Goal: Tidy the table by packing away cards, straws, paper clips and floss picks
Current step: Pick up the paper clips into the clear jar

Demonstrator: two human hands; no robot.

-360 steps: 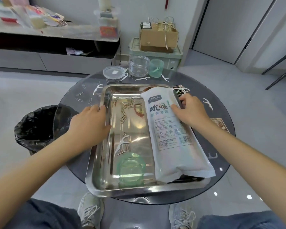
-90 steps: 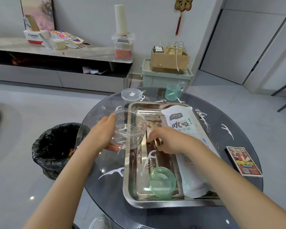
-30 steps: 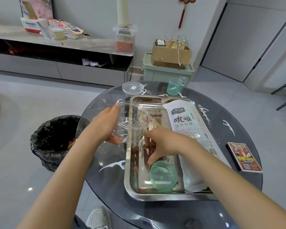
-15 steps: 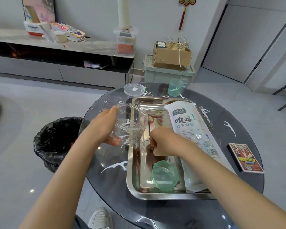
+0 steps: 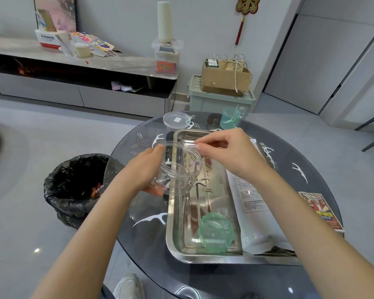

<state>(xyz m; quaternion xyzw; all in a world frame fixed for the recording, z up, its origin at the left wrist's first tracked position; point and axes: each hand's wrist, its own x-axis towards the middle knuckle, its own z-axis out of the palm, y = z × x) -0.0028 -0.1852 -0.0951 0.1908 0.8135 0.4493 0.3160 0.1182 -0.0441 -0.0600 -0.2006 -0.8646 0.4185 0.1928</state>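
My left hand (image 5: 143,171) grips a clear plastic jar (image 5: 181,169), tilted over the left edge of the steel tray (image 5: 172,214). My right hand (image 5: 227,152) hovers over the jar's rim with thumb and forefinger pinched on something small, apparently a paper clip. In the tray lie a paper clip (image 5: 207,189), a floss pick (image 5: 200,181), a green lid (image 5: 216,233) and a white straw bag (image 5: 254,206). Floss picks (image 5: 151,220) and paper clips (image 5: 135,146) are scattered on the glass table. A card box (image 5: 320,210) lies at the right.
The jar's clear lid (image 5: 176,120) and a green cup (image 5: 229,121) holding a floss pick stand at the table's far edge. A bin with a black bag (image 5: 73,186) is on the floor to the left. Storage boxes stand behind the table.
My right hand has risen from the tray floor to the jar's rim, fingers pinched. My left hand still holds the jar, now tipped a little more toward the tray.
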